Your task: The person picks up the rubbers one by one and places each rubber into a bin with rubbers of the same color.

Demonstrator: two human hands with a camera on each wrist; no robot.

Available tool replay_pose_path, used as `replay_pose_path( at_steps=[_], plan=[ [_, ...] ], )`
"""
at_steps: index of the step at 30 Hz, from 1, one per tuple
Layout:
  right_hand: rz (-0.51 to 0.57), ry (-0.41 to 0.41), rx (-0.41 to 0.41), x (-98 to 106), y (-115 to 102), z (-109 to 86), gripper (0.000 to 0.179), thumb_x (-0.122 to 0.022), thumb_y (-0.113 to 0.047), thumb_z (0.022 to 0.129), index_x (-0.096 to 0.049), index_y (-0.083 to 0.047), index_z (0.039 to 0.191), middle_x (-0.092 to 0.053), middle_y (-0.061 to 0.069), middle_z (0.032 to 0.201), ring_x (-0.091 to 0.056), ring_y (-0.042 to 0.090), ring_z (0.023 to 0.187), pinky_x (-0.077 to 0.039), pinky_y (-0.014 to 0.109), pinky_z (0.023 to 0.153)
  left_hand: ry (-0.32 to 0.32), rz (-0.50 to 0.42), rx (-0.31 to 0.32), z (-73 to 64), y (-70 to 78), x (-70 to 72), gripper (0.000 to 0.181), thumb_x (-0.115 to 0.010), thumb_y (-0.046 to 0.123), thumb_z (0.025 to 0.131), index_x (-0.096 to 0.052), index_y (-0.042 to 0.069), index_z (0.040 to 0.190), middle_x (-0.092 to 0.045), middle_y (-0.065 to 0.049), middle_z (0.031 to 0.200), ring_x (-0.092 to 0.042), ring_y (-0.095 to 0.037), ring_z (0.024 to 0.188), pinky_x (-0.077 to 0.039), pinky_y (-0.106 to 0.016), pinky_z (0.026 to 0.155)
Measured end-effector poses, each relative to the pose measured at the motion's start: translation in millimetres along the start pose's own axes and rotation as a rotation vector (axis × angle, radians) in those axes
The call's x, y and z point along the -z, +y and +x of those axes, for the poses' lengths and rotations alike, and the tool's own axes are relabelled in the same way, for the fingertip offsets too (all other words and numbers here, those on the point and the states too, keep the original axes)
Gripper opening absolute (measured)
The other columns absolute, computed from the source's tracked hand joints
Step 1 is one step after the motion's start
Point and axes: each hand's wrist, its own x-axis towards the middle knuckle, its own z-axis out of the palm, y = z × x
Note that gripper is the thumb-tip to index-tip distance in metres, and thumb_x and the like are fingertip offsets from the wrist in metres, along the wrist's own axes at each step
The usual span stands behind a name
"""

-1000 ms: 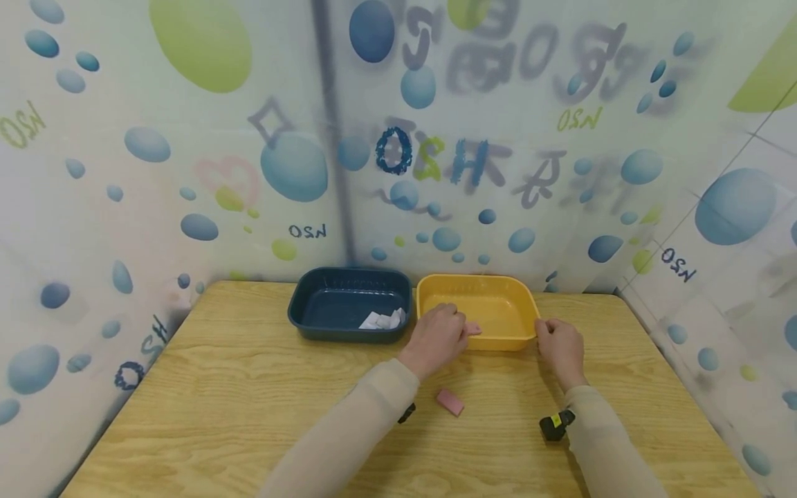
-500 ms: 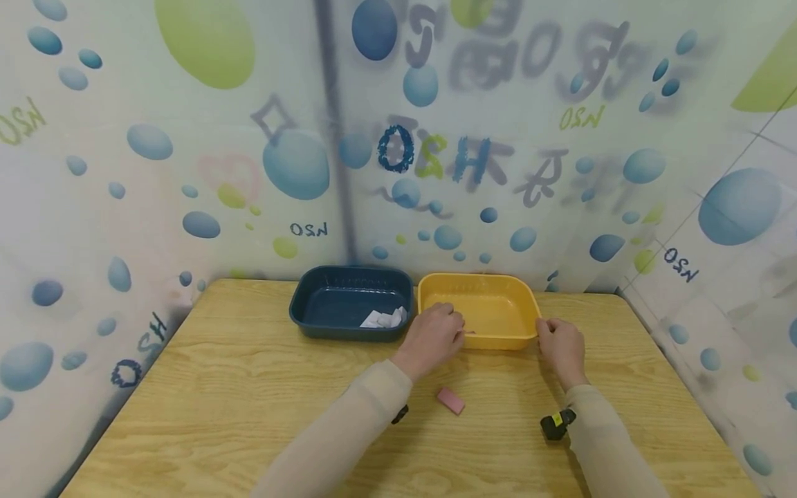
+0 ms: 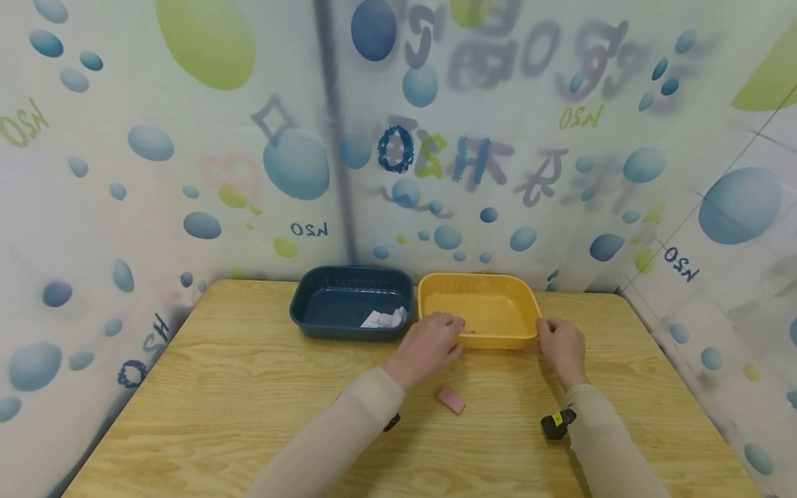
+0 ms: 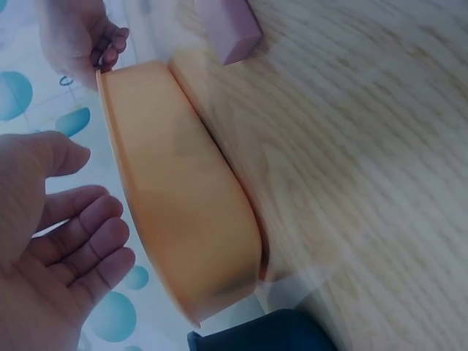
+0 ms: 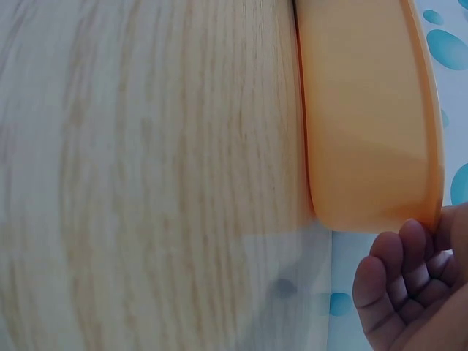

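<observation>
In the head view, my left hand (image 3: 429, 346) is over the near-left edge of the yellow tray (image 3: 482, 341). Its fingers are loosely bent with nothing between them, as the left wrist view of this hand (image 4: 73, 234) shows. Just inside the tray's near wall a sliver of a pink piece (image 3: 468, 332) is visible; the rest is hidden. My right hand (image 3: 563, 349) pinches the tray's rim at its near-right corner, also seen in the right wrist view (image 5: 417, 285). A pink block (image 3: 451, 400) lies on the table in front of the tray.
A dark blue tray (image 3: 311, 324) stands left of the yellow one, with several crumpled white pieces (image 3: 385, 318) in its near-right corner. Both trays are at the back of the wooden table (image 3: 249, 394), against a patterned curtain (image 3: 299, 166).
A second ago my left hand held a pink piece over the yellow tray. It has let go there, opened its fingers and drawn slightly back and left. The right hand stays on the rim.
</observation>
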Motion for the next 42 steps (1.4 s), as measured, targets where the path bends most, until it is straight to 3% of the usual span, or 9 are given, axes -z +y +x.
replay_pose_path(
  at_steps=[5,8,12,14,18,21,28,35,42],
  plan=[
    [0.004,-0.001,0.000,0.2,0.3,0.0,0.045,-0.046,-0.026,0.106,-0.061,-0.002,0.071,-0.062,0.004,0.063,-0.053,0.019,0.061,-0.041,0.029,0.056,0.011,0.010,-0.059,-5.2,-1.6,-1.8,0.028,-0.079,0.021,0.090,-0.063,0.009,0.110,-0.069,0.000,0.094,-0.064,-0.015,0.079,-0.054,-0.025,0.064],
    [0.007,-0.003,-0.004,0.4,-0.1,-0.3,0.044,-0.046,-0.026,0.106,-0.061,-0.002,0.073,-0.062,0.005,0.064,-0.053,0.019,0.061,-0.041,0.029,0.056,0.007,0.001,-0.080,-7.8,-2.5,-2.7,0.021,-0.080,0.021,0.089,-0.067,0.008,0.100,-0.068,-0.001,0.096,-0.061,-0.014,0.075,-0.052,-0.025,0.060],
    [0.017,-0.008,-0.011,1.0,-0.9,-0.9,0.043,-0.046,-0.025,0.106,-0.062,-0.001,0.075,-0.062,0.004,0.063,-0.054,0.018,0.060,-0.042,0.030,0.057,-0.063,-0.009,-0.078,-10.6,-3.3,-3.6,0.017,-0.078,0.022,0.090,-0.069,0.011,0.081,-0.061,-0.001,0.093,-0.054,-0.011,0.074,-0.046,-0.021,0.058],
    [0.020,-0.010,-0.014,1.1,-1.4,-1.1,0.042,-0.045,-0.025,0.106,-0.063,-0.001,0.076,-0.062,0.003,0.063,-0.054,0.018,0.060,-0.042,0.030,0.058,-0.107,-0.007,-0.076,-11.9,-3.8,-4.1,0.018,-0.077,0.024,0.091,-0.069,0.012,0.080,-0.058,-0.001,0.092,-0.050,-0.011,0.074,-0.042,-0.019,0.057],
    [0.017,-0.013,-0.021,1.4,-2.7,-1.7,0.042,-0.045,-0.025,0.106,-0.063,-0.001,0.077,-0.062,0.003,0.064,-0.054,0.018,0.060,-0.042,0.030,0.058,-0.160,-0.023,-0.093,-13.4,-5.4,-5.4,0.018,-0.074,0.025,0.092,-0.069,0.012,0.081,-0.061,-0.002,0.099,-0.049,-0.012,0.079,-0.041,-0.018,0.057],
    [0.012,-0.014,-0.029,1.4,-3.2,-2.5,0.041,-0.046,-0.025,0.106,-0.064,0.001,0.079,-0.063,0.005,0.065,-0.054,0.018,0.061,-0.042,0.030,0.058,-0.207,-0.047,-0.094,-14.9,-5.7,-6.1,0.016,-0.073,0.025,0.092,-0.069,0.013,0.081,-0.062,0.001,0.092,-0.050,-0.010,0.078,-0.043,-0.020,0.058],
    [0.001,-0.016,-0.031,1.5,-3.6,-2.8,0.043,-0.046,-0.026,0.106,-0.066,0.001,0.080,-0.063,0.005,0.066,-0.054,0.019,0.062,-0.042,0.030,0.058,-0.323,-0.116,-0.053,-17.2,-3.5,-3.4,0.013,-0.072,0.026,0.093,-0.075,0.014,0.092,-0.066,0.005,0.093,-0.052,-0.005,0.074,-0.045,-0.019,0.063],
    [0.011,-0.011,-0.020,0.7,-2.5,-2.6,0.041,-0.048,-0.025,0.106,-0.066,0.002,0.080,-0.063,0.006,0.066,-0.054,0.019,0.062,-0.042,0.030,0.058,-0.363,-0.142,-0.086,-20.4,-3.8,-4.9,0.017,-0.072,0.029,0.092,-0.075,0.013,0.096,-0.062,0.006,0.090,-0.050,-0.007,0.072,-0.042,-0.018,0.061],
    [0.015,0.002,-0.014,0.0,-2.8,-2.2,0.041,-0.047,-0.024,0.106,-0.065,0.002,0.079,-0.064,0.006,0.066,-0.054,0.019,0.062,-0.042,0.030,0.059,-0.419,-0.176,-0.113,-24.6,-4.8,-5.3,0.044,-0.077,0.055,0.088,-0.075,0.013,0.100,-0.063,0.008,0.092,-0.050,-0.004,0.073,-0.040,-0.017,0.061]
  ],
)
